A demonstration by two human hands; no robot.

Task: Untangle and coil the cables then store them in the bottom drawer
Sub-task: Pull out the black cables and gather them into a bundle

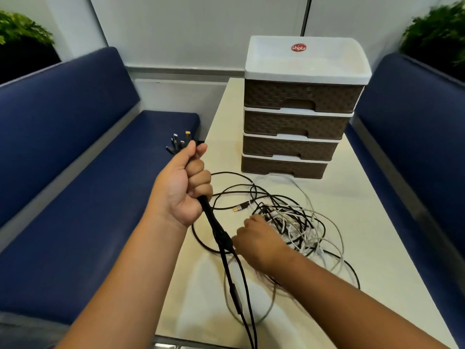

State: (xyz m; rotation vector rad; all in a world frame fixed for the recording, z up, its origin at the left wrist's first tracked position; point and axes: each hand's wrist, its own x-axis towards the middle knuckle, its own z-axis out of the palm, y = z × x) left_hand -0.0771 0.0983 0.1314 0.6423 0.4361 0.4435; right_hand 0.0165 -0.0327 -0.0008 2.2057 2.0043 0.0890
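A tangle of black and white cables (297,222) lies on the cream table (352,222). My left hand (183,187) is raised above the table's left edge and grips a bundle of black cables (221,235); several plug ends (178,143) stick out above its fist. The bundle hangs down toward the near edge. My right hand (256,238) reaches into the left side of the tangle with its fingers hidden among the cables. A brown drawer unit (297,117) with a white top stands at the back of the table. Its bottom drawer (281,167) is closed.
Blue padded benches run along both sides of the table, the left bench (75,185) and the right bench (415,147). Green plants (437,28) sit behind the benches at the top corners. A white wall stands behind the drawer unit.
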